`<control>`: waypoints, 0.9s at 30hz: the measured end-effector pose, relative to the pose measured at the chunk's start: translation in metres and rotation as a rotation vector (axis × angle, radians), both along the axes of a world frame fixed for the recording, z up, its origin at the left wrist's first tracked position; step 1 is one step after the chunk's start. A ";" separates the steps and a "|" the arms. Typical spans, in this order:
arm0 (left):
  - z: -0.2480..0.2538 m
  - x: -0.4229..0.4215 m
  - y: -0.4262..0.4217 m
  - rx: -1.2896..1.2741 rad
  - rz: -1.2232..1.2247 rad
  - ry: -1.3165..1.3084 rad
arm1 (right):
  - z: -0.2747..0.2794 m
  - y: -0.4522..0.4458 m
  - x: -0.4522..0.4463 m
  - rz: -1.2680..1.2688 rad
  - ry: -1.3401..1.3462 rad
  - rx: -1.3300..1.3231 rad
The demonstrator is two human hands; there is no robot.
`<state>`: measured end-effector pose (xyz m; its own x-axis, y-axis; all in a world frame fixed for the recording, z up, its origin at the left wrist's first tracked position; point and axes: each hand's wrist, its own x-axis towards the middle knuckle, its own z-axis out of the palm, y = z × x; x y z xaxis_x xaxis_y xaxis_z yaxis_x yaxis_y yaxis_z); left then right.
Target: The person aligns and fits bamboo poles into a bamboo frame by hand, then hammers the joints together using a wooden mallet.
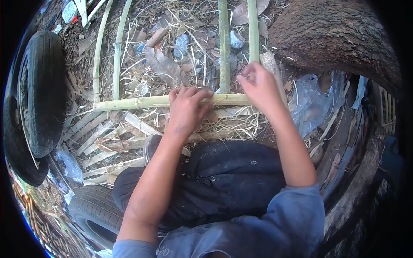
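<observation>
A pale green bamboo strip (150,102) lies crosswise in front of me, over the near ends of several long bamboo strips (224,47) that run away from my body. My left hand (188,107) is closed round the middle of the crosswise strip, its fingers over the far edge. Above the right part of that strip, my right hand (260,88) is held in a pinch, thumb and fingertips together near a lengthwise strip (253,32). Whatever sits in the pinch is too small to name.
Old tyres (45,94) stand at the left, with another tyre (97,208) by my leg. A thick tree trunk (335,32) fills the upper right. A clear plastic bag (309,103) lies right of my right hand. Bamboo shavings (232,129) and dry leaves (165,64) litter the ground.
</observation>
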<state>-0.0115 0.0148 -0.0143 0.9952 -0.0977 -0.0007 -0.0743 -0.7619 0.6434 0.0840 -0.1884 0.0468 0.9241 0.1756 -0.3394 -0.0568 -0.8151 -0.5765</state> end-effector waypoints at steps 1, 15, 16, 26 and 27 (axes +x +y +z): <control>-0.002 0.000 0.000 0.005 0.002 -0.025 | 0.023 -0.004 -0.007 0.000 0.038 -0.048; -0.004 -0.001 -0.002 0.086 -0.096 -0.158 | -0.039 -0.028 -0.059 0.543 -0.607 -0.129; -0.003 -0.002 -0.002 0.084 -0.090 -0.154 | -0.040 -0.028 -0.058 0.555 -0.650 -0.145; -0.010 -0.006 -0.014 0.289 -0.080 -0.073 | -0.038 -0.024 -0.061 0.535 -0.614 -0.183; -0.010 -0.006 -0.015 0.294 -0.073 -0.077 | -0.039 -0.024 -0.062 0.536 -0.617 -0.184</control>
